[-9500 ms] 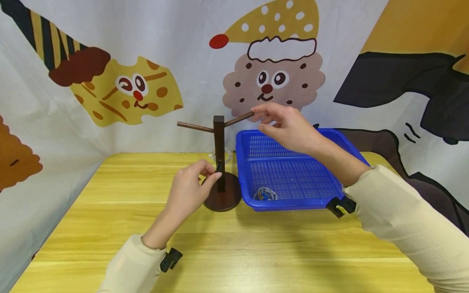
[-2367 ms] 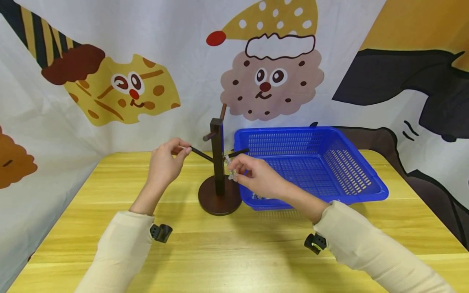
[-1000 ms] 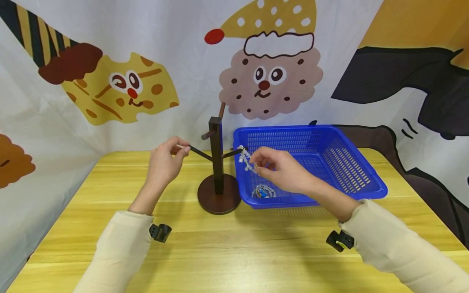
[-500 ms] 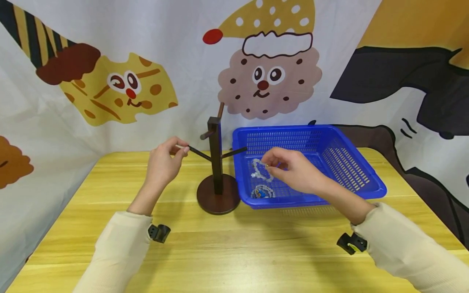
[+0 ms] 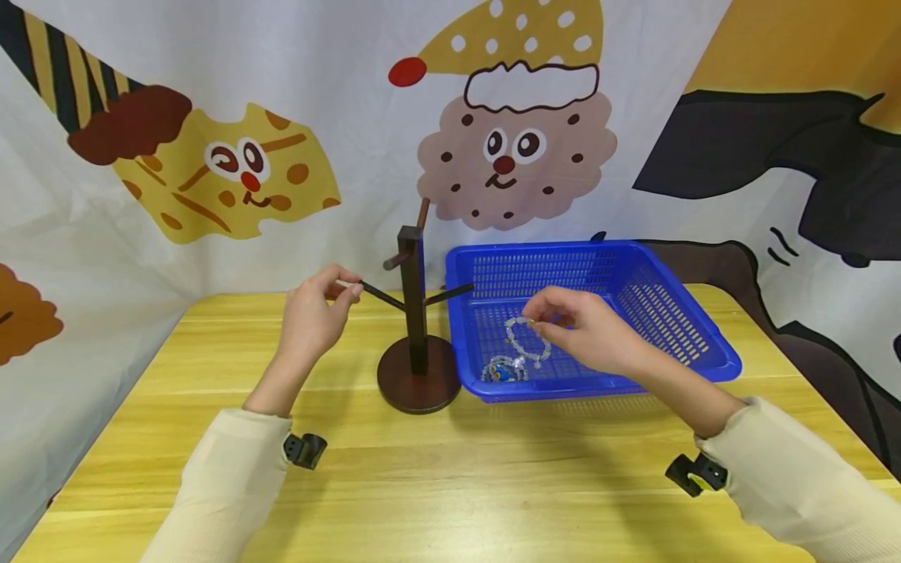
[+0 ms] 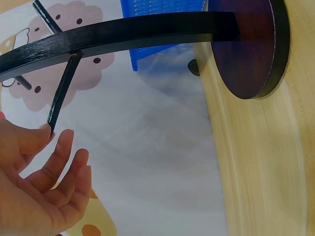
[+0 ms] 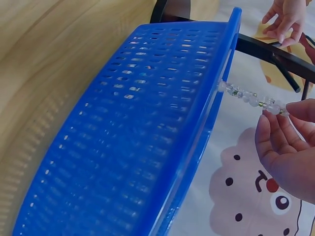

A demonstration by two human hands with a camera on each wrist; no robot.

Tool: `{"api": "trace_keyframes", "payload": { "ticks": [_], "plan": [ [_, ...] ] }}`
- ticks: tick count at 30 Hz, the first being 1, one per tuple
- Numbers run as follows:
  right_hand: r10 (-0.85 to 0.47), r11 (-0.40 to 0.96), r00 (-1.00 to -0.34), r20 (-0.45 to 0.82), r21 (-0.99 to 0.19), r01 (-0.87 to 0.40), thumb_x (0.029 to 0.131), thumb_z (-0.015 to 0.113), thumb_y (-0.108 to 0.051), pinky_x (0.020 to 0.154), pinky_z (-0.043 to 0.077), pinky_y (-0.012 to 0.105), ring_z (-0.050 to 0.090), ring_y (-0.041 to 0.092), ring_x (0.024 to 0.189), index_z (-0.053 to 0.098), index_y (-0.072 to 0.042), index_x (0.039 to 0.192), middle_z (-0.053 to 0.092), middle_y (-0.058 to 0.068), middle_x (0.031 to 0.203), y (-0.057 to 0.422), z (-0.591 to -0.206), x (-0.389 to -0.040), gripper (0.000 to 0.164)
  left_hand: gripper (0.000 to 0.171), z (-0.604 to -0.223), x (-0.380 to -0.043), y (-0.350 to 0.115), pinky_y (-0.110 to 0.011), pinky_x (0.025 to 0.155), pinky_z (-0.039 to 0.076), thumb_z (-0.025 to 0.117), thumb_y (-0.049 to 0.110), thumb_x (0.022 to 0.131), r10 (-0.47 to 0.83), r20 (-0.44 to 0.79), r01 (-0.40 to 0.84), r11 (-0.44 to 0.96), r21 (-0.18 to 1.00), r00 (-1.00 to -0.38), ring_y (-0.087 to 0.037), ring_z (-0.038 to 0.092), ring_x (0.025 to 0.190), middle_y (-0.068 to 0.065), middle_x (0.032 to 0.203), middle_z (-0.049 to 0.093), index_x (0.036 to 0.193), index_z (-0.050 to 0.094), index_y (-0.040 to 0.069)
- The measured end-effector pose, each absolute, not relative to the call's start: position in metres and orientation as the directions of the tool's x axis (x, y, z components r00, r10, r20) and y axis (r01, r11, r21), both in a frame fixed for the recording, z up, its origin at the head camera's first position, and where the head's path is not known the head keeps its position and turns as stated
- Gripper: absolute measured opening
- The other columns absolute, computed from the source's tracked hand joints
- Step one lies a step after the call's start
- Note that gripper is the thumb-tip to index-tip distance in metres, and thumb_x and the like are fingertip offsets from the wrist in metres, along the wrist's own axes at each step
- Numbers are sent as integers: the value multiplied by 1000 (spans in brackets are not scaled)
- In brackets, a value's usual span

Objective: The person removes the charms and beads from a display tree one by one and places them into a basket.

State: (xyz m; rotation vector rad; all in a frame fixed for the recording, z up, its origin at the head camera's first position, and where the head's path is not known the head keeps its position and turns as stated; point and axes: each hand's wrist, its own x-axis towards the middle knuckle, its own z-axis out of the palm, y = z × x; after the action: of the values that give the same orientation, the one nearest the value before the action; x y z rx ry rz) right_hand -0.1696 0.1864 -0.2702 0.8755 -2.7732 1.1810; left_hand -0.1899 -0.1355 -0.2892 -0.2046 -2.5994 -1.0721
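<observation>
A beaded bracelet [image 5: 529, 344] of clear and whitish beads hangs from my right hand [image 5: 587, 328], pinched between thumb and fingers over the blue basket [image 5: 598, 387]. In the right wrist view the bracelet [image 7: 253, 100] dips past the basket's rim. My left hand [image 5: 317, 317] pinches the tip of a lower peg on the dark wooden stand [image 5: 417, 313]; the left wrist view shows that peg [image 6: 63, 91] between thumb and index finger, the other fingers loosely curled. The stand's pegs are bare. More beaded bracelets [image 5: 503, 370], with a blue piece among them, lie in the basket's near left corner.
The stand's round base [image 5: 420, 391] rests on the yellow wood-grain table [image 5: 422, 493], just left of the basket. A white cloth [image 5: 366, 156] printed with cartoon figures hangs behind the table.
My right hand has drawn the bracelet off the stand's right lower peg and carried it right, over the basket. The stand has turned since the earliest frame; my left hand now holds a peg tip.
</observation>
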Motion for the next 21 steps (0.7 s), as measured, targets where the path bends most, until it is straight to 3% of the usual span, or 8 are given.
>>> {"api": "trace_keyframes", "payload": {
  "ticks": [15,21],
  "plan": [
    [-501,563,-845,187,-671,-482,85,56,7,65,48,29,57,21,78,62,-4,95,62,2,89,202,-284,-166,16,16,-290,-189,-136,-31,49,36,52,15,94,10,353,260,696,669,-936,-32,62,81,-16,89,67,100,62,5],
    [-506,567,-845,176,-670,-479,85,58,6,66,48,29,56,16,78,63,-5,94,61,0,87,205,-293,-165,15,16,-290,-189,-135,-31,50,37,53,15,94,8,350,256,697,670,-937,-31,62,79,-16,88,67,100,63,5]
  ]
}}
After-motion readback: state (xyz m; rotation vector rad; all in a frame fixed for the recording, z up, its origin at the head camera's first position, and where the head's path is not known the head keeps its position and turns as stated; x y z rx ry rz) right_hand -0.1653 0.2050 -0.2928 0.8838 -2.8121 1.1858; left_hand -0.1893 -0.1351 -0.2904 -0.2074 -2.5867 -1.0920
